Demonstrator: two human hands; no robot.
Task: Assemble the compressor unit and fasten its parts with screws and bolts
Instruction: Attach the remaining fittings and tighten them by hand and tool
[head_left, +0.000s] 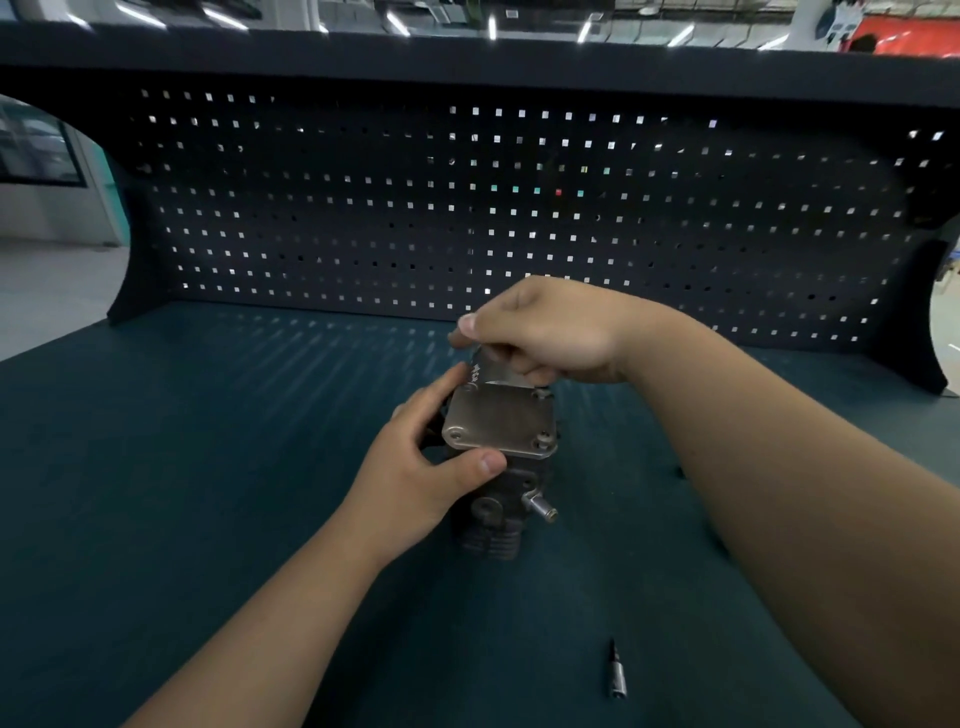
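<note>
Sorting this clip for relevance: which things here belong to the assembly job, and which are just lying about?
In the job: compressor unit, gripped by the left hand; its top plate with screws; thin metal sheet, pinched by the right hand.
Lying about: small metal bit on the table; pegboard behind.

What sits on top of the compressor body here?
A square metal plate; the right hand pinches a thin metal sheet at its far edge. Anything beneath the plate is covered.

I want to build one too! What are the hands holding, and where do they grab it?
The left hand grips the compressor body just under its top plate. The right hand pinches a thin shiny metal piece by its upper edge.
</note>
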